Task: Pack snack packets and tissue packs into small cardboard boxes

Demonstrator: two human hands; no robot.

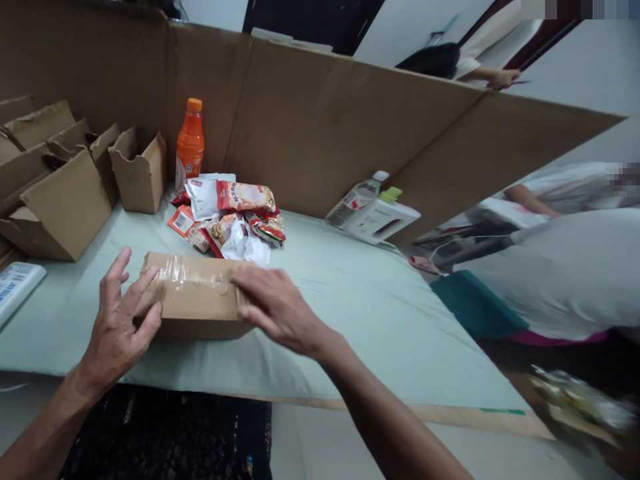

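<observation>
A closed cardboard box (200, 303) lies on the pale green cloth, with clear tape stretched across its top. At its right end my right hand (280, 310) is closed on the edge, fingers over the top and thumb on the near side. My left hand (123, 320) is at the box's left end with fingers spread; its fingertips overlap the box, and I cannot tell whether they press on it. Just behind the box is a pile of snack packets (230, 217) in red, white and orange. An orange bottle (190, 147) stands behind the pile.
Open cardboard cartons (75, 200) stand at the left, near a white device (17, 287). A clear bottle (353, 203) leans by a white jug (383, 220) along the cardboard wall (340, 127). Beyond the table (390, 320), people are at right, one seated and blurred.
</observation>
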